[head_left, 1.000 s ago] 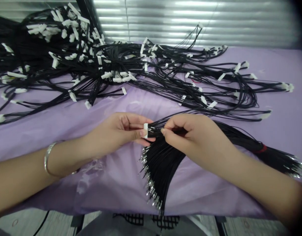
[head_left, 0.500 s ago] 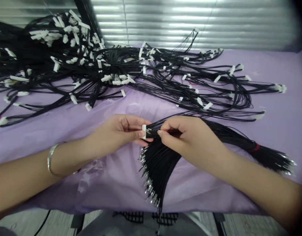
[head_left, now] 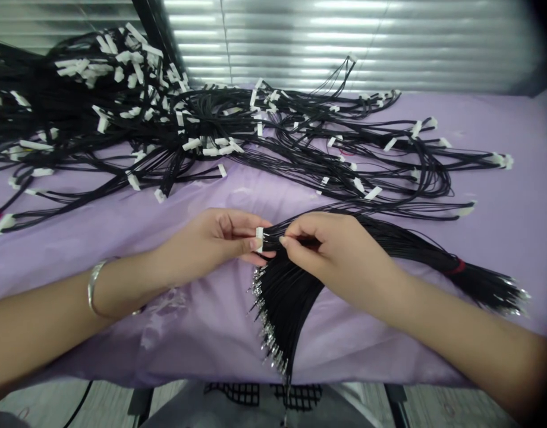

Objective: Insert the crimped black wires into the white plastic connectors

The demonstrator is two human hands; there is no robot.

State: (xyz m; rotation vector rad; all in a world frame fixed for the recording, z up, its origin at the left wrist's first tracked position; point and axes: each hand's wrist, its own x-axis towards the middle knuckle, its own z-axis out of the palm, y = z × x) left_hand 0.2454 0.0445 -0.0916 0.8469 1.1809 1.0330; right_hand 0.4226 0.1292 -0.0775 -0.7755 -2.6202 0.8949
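Note:
My left hand (head_left: 231,235) grips a small white connector housing (head_left: 260,239) between thumb and fingers. Several black wires lead out of its right side. Close beside it, my right hand (head_left: 318,241) is closed in a pinch, thumb against forefinger, at a thin wire with a metal tip near the housing. Whether the tip is inside the housing is too small to tell. Below both hands a bundle of black wires (head_left: 291,309) fans out, its silvery crimped ends along the left edge. The bundle runs right under my right hand to a red tie (head_left: 458,266).
A large heap of black wire harnesses (head_left: 99,113) with white connectors covers the back left. More harnesses (head_left: 345,154) spread along the back and right. Purple sheeting (head_left: 188,333) covers the table. Window blinds (head_left: 322,41) stand behind it.
My right hand has shifted slightly left, closer to the connector housing. My left hand still holds the housing in nearly the same place.

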